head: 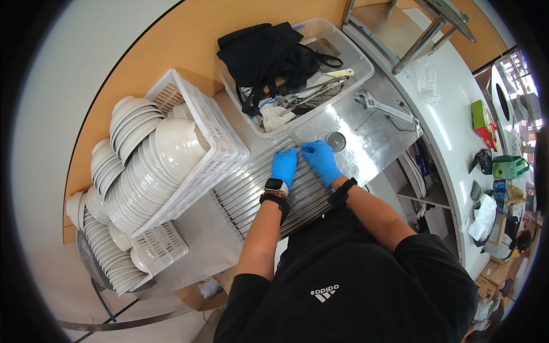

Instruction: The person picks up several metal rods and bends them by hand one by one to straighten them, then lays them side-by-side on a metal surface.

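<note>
A metal rack of parallel rods (248, 193) lies on the stainless steel table before me, its near end by my black shirt. Both hands wear blue gloves and are close together over the rack's upper right part. My left hand (285, 166) rests on the rods with curled fingers; its fingertips are hidden from above. Thumb and fingers of my right hand (321, 159) pinch at a rod of the rack, just right of the left hand. A small round metal lid or dish (336, 141) sits on the table beside the right hand.
White plastic baskets (223, 141) of stacked white bowls (141, 184) stand at left. Behind the rack is a clear plastic bin (364, 70) holding black cloth (266, 55), a work glove (274, 116) and tools. An adjustable wrench (384, 107) lies at right, near a white counter (446, 124).
</note>
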The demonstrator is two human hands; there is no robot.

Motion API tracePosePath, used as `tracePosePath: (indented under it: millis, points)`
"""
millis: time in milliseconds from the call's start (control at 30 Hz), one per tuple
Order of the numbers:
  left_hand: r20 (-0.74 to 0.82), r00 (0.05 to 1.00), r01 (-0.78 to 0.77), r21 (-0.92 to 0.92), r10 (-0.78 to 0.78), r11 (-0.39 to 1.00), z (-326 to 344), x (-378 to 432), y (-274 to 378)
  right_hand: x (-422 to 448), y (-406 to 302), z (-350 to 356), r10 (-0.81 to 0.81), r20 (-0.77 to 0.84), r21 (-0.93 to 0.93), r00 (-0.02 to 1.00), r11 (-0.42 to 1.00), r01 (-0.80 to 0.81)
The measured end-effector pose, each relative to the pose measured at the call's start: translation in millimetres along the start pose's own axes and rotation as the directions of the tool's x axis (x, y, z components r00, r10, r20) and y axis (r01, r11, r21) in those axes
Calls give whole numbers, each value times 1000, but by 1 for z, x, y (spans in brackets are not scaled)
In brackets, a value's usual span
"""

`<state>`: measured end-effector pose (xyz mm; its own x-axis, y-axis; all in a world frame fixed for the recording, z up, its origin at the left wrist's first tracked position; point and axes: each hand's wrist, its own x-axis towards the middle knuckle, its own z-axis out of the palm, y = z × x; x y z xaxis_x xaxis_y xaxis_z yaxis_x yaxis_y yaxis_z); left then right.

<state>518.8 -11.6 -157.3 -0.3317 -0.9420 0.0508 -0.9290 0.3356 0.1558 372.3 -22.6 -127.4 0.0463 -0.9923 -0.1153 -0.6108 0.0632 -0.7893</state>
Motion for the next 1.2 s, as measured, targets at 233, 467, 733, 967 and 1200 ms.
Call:
tracePosePath:
  millis: [233,467,733,967,1200]
  points:
    - [91,995,63,-188,-46,980,-7,-5,-3,-3,17,6,168,-77,194,983,969,-151]
    - [43,996,85,-558,-74,826,0,-36,-16,6,20,2,124,27,82,992,989,-126]
    - [5,979,201,-200,-204,959,-12,-48,-20,10,10,-23,-19,250,-356,968,928,110]
    - [77,960,277,-158,-268,948,-3,-53,-17,17,11,-28,120,412,-233,903,972,-22]
    - [200,949,280,-181,-244,943,-11,-53,-20,6,7,-12,196,456,-196,868,974,-118]
